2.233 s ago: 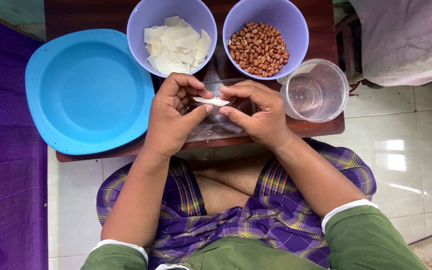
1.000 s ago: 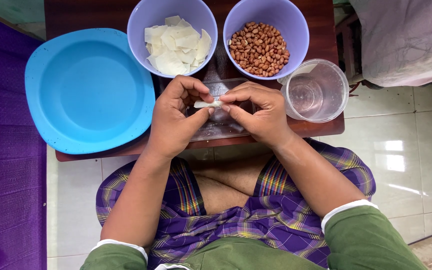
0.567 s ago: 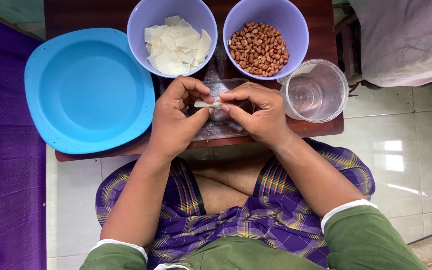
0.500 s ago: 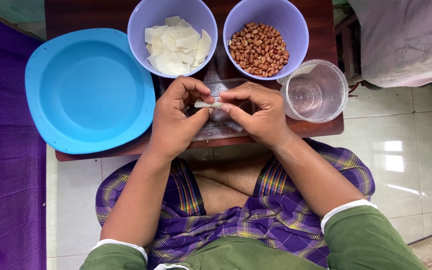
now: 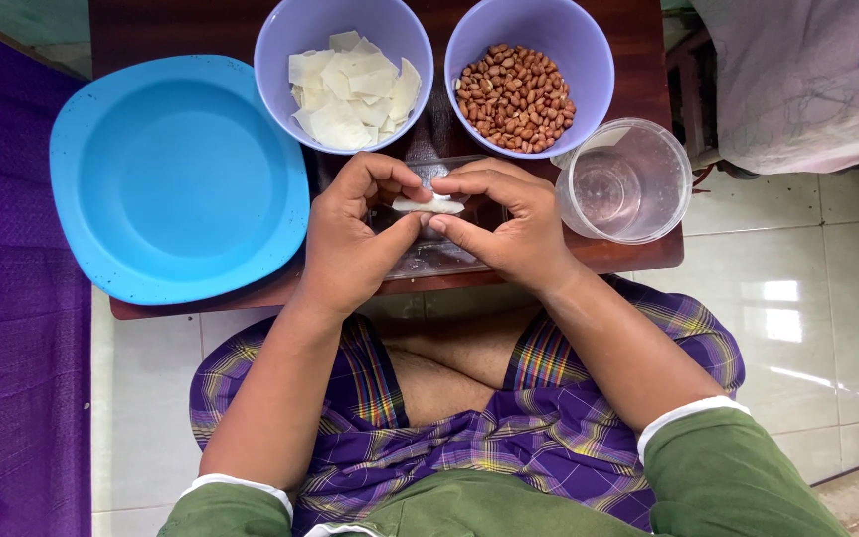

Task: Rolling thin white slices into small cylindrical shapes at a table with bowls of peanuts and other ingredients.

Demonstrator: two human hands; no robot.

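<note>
A small white dough wrapper [image 5: 429,205], rolled narrow, is pinched between both my hands over a clear plastic sheet [image 5: 429,257] on the low wooden table [image 5: 648,60]. My left hand [image 5: 355,234] grips its left end with thumb and fingers. My right hand [image 5: 504,224] grips its right end the same way. Just beyond my hands stand a purple bowl of white wrapper squares [image 5: 345,85] and a purple bowl of peanuts [image 5: 514,94].
A large blue plate [image 5: 176,179] lies at the table's left. A clear plastic cup with water [image 5: 623,184] stands at the right edge. Purple cloth [image 5: 12,348] covers the floor at left, white tiles [image 5: 797,298] at right.
The flat wrapper seen earlier has been rolled into a narrow piece. My fingers have closed tighter around it; the hands stay in the same place.
</note>
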